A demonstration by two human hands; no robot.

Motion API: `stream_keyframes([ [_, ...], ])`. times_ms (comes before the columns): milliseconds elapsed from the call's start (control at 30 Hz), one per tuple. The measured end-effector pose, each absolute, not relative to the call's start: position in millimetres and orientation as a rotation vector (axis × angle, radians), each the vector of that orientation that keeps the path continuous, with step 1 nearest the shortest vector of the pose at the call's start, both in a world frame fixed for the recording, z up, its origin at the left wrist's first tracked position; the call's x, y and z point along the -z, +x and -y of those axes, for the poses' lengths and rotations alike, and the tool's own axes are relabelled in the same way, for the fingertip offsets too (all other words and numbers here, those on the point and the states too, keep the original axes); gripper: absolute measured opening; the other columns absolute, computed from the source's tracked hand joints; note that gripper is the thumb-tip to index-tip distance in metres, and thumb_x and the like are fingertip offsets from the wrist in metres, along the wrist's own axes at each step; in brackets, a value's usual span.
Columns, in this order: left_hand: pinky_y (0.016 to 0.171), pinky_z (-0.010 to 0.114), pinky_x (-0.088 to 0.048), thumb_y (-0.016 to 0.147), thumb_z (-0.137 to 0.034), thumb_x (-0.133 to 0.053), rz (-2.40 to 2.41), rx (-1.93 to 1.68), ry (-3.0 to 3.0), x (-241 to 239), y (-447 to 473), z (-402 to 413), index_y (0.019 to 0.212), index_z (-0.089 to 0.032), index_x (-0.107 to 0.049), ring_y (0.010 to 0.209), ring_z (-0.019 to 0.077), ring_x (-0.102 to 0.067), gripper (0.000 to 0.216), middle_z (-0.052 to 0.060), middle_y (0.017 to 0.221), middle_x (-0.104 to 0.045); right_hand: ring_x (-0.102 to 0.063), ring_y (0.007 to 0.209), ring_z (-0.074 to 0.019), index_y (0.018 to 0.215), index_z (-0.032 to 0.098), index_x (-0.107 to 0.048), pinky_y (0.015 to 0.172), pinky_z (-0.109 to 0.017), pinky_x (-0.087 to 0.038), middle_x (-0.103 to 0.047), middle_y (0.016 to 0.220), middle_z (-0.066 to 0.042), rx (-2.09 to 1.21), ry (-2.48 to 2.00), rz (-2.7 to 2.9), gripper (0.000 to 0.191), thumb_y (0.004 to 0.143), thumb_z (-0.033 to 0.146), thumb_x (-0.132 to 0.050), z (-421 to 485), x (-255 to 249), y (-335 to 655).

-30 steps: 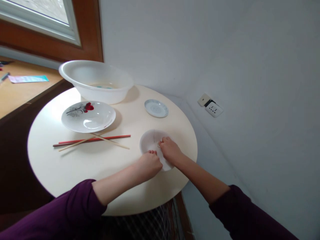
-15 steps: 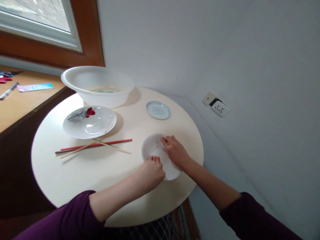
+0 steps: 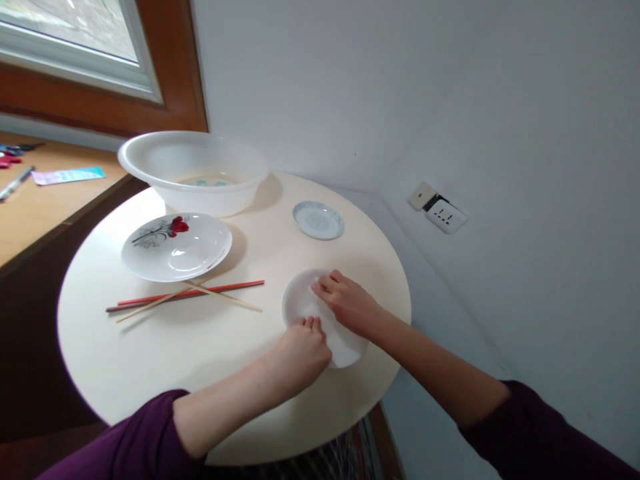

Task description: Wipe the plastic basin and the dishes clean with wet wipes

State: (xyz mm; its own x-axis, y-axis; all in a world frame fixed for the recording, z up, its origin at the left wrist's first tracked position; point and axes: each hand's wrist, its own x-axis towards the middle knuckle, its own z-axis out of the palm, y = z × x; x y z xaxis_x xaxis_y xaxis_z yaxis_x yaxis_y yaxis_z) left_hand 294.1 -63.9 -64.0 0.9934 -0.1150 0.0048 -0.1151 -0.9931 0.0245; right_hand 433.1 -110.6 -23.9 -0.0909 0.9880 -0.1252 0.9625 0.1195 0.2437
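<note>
A plain white bowl (image 3: 345, 347) is at the near right of the round table, beneath both hands. My left hand (image 3: 305, 350) is closed on its near-left rim, fingertips over the inside, thumb hidden. Inside the bowl, toward its far side, my right hand (image 3: 345, 300) presses with curled fingers. A small whitish bit shows at those fingertips, but I cannot make out what it is. Beyond the bowl lies a small pale blue-patterned plate (image 3: 319, 221), touched by neither hand.
Left on the white table (image 3: 240, 373) are a red-flower dish (image 3: 200, 247), crossed red, brown and pale chopsticks (image 3: 240, 285), and a large white basin (image 3: 210, 200) holding a little liquid. A wooden desk (image 3: 55, 207) adjoins at left. The wall carries a socket (image 3: 445, 215).
My right hand has slid slightly left inside the bowl, its fingertips moving from the far rim toward the middle. My left hand keeps its hold on the rim. The view has shifted a little.
</note>
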Motion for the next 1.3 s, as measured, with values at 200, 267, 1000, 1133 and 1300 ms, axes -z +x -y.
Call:
stream_keyframes([
  [200, 0.079, 0.040, -0.049, 0.082, -0.011, -0.050, 0.197, -0.060, 3.127, 70.7, 293.5, 63.0, 0.102, 0.000, -0.064, 0.100, 0.0312, -0.061, 0.027, 0.032, 0.111, -0.057, -0.050, 0.097, -0.0257, 0.109, 0.004, -0.059, 0.084, -0.036, -0.042, -0.058, 0.111, -0.018, -0.072, 2.115, -1.937, 0.031, 0.085, 0.008, -0.041, 113.9, 43.8, 421.7],
  [267, 0.078, 0.040, -0.049, 0.082, -0.011, -0.049, 0.197, -0.061, 3.132, 71.9, 293.2, 62.4, 0.102, 0.000, -0.064, 0.100, 0.0310, -0.061, 0.026, 0.032, 0.111, -0.057, -0.050, 0.099, -0.0265, 0.110, 0.002, -0.058, 0.083, -0.035, -0.042, -0.058, 0.109, -0.018, 0.093, 2.190, -1.847, 0.032, 0.085, 0.008, -0.039, 114.4, 43.5, 418.5],
  [1000, 0.075, 0.038, -0.049, 0.083, -0.012, -0.049, 0.222, 0.008, 3.110, 61.2, 290.9, 60.5, 0.094, -0.003, -0.066, 0.096, 0.0313, -0.062, 0.023, 0.026, 0.101, -0.064, -0.055, 0.066, -0.0137, 0.080, 0.014, -0.069, 0.065, -0.023, -0.044, -0.064, 0.077, -0.005, 0.625, 2.064, -2.048, 0.021, 0.081, 0.009, -0.048, 109.4, 14.4, 431.3],
  [1133, 0.076, 0.039, -0.050, 0.083, -0.012, -0.048, 0.204, -0.006, 3.110, 59.8, 290.7, 60.4, 0.094, -0.002, -0.066, 0.097, 0.0314, -0.062, 0.024, 0.028, 0.102, -0.063, -0.052, 0.087, -0.0182, 0.108, 0.012, -0.062, 0.082, -0.031, -0.043, -0.061, 0.098, -0.009, 0.198, 2.220, -2.317, 0.040, 0.078, -0.001, -0.040, 104.4, 12.9, 432.0],
  [1300, 0.080, 0.042, -0.049, 0.083, -0.014, -0.049, 0.265, 0.033, 3.098, 60.0, 291.0, 58.9, 0.100, -0.001, -0.065, 0.101, 0.0329, -0.060, 0.027, 0.033, 0.112, -0.056, -0.047, 0.095, -0.0236, 0.121, 0.002, -0.050, 0.087, -0.037, -0.043, -0.056, 0.107, -0.017, -0.089, 2.274, -2.211, 0.044, 0.078, -0.001, -0.039, 105.7, 49.4, 430.1],
])
